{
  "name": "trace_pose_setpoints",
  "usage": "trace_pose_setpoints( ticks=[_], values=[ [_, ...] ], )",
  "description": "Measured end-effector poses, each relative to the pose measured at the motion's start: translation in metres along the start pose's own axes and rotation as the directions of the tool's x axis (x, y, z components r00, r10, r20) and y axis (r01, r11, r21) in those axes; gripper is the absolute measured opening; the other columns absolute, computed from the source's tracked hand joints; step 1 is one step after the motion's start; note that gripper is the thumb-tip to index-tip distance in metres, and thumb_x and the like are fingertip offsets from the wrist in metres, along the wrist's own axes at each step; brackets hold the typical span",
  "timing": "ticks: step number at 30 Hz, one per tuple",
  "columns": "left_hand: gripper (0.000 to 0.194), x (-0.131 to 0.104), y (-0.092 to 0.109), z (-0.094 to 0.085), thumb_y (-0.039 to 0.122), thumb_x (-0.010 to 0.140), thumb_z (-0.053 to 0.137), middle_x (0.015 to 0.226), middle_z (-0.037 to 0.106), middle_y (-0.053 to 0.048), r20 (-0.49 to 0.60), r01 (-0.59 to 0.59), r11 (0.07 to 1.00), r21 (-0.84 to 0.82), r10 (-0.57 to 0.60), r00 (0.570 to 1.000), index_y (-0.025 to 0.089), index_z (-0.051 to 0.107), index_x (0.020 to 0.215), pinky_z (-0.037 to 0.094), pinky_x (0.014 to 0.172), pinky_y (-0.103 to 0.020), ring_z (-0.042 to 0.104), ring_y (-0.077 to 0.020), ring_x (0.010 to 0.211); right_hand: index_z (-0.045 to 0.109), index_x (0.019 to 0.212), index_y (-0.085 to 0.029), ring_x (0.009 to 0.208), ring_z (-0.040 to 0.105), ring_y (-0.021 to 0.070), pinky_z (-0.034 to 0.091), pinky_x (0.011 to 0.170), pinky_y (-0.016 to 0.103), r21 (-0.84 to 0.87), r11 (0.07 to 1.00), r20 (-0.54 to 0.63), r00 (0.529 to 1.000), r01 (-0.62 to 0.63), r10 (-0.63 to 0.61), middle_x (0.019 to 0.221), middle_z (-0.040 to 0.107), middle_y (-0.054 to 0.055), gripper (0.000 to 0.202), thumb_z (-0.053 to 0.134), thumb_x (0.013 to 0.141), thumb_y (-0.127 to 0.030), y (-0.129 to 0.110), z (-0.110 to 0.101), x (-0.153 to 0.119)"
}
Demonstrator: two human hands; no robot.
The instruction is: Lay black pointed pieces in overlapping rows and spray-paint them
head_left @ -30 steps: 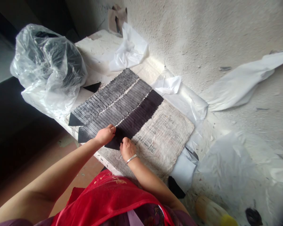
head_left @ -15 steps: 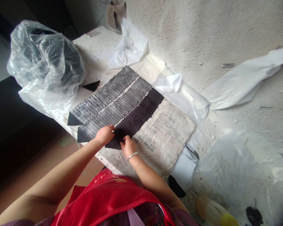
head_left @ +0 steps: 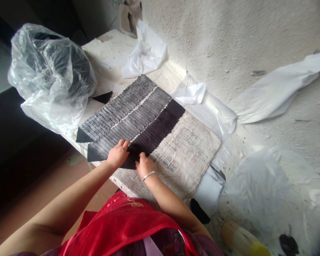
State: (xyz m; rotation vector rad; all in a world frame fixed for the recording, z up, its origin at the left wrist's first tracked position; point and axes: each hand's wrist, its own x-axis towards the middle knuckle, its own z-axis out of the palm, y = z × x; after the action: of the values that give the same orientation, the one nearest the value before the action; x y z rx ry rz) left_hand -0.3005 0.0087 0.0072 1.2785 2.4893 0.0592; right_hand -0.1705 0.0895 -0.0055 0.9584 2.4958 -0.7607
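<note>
Three rows of overlapping dark fabric pieces lie side by side on a worn, pale cloth-covered board (head_left: pixel 194 142). The left row (head_left: pixel 117 108) and the middle row (head_left: pixel 138 121) look grey and speckled; the right row (head_left: pixel 165 122) is plain black. My left hand (head_left: pixel 118 153) rests at the near end of the black row, its fingers bent on the fabric. Just right of it, my right hand (head_left: pixel 145 165), with a bracelet at the wrist, has its fingertips closed on the edge of the same black fabric. The fingertips of both hands are partly hidden against the dark cloth.
A clear plastic bag (head_left: pixel 53 67) with dark contents stands at the left. Crumpled white sheets (head_left: pixel 146 53) lie near the rough wall (head_left: pixel 229 42). A loose black triangle (head_left: pixel 103 97) lies beyond the rows. A yellow-ended roll (head_left: pixel 242 238) is at lower right.
My left hand has shifted slightly, with its fingers raised and lying more over the near end of the black row. My right hand has barely moved.
</note>
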Motion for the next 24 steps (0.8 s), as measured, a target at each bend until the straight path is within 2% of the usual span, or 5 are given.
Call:
trace_pose_setpoints(
  ticks=[4,8,15,18,24],
  values=[
    [0.022,-0.005,-0.008,0.01,0.028,0.088,0.044,0.106,0.054,-0.008,-0.048,-0.127,0.992,0.029,0.128,0.991,0.02,0.056,0.105,0.046,0.069,-0.026,0.055,-0.0194,0.094,0.043,0.107,-0.017,0.087,0.065,0.0195,0.044,0.07,0.027,0.012,1.0,0.01,1.0,0.001,-0.001,0.094,0.068,0.01,0.027,0.054,0.083,-0.025,0.001,-0.001,0.002],
    [0.029,-0.008,-0.017,0.021,0.03,0.092,0.036,0.091,0.057,-0.007,-0.055,-0.222,0.974,0.039,0.224,0.973,0.02,0.063,0.091,0.044,0.069,-0.026,0.054,-0.0182,0.086,0.043,0.107,-0.016,0.085,0.066,0.0199,0.044,0.068,0.027,0.009,1.0,0.0,1.0,0.002,-0.002,0.092,0.069,0.01,0.027,0.054,0.083,-0.025,0.002,0.0,0.002],
    [0.032,-0.012,-0.023,0.028,0.033,0.093,0.036,0.091,0.06,-0.008,-0.139,-0.274,0.962,0.003,0.271,0.952,0.019,0.065,0.094,0.044,0.071,-0.027,0.054,-0.0183,0.084,0.041,0.111,-0.017,0.082,0.065,0.0191,0.043,0.068,0.027,0.013,1.0,0.004,1.0,-0.028,0.028,0.091,0.068,0.009,0.037,0.058,0.083,-0.034,0.006,-0.004,-0.002],
    [0.032,-0.006,-0.022,0.025,0.034,0.092,0.037,0.1,0.059,-0.008,-0.182,-0.25,0.968,-0.035,0.24,0.954,0.02,0.063,0.103,0.044,0.075,-0.026,0.054,-0.0182,0.09,0.047,0.106,-0.018,0.084,0.063,0.0165,0.042,0.071,0.025,0.046,0.999,-0.07,0.997,-0.022,0.025,0.093,0.066,0.007,0.028,0.056,0.085,-0.034,0.019,-0.01,-0.005],
    [0.028,0.02,-0.015,0.009,0.028,0.089,0.04,0.101,0.057,-0.005,0.01,-0.297,0.953,-0.056,0.298,0.955,0.024,0.062,0.105,0.043,0.073,-0.024,0.053,-0.0167,0.09,0.059,0.091,-0.021,0.088,0.058,0.0134,0.04,0.076,0.022,0.066,0.996,-0.158,0.986,0.055,-0.044,0.095,0.062,0.004,0.01,0.051,0.088,-0.024,0.032,-0.008,-0.008]
  ],
)
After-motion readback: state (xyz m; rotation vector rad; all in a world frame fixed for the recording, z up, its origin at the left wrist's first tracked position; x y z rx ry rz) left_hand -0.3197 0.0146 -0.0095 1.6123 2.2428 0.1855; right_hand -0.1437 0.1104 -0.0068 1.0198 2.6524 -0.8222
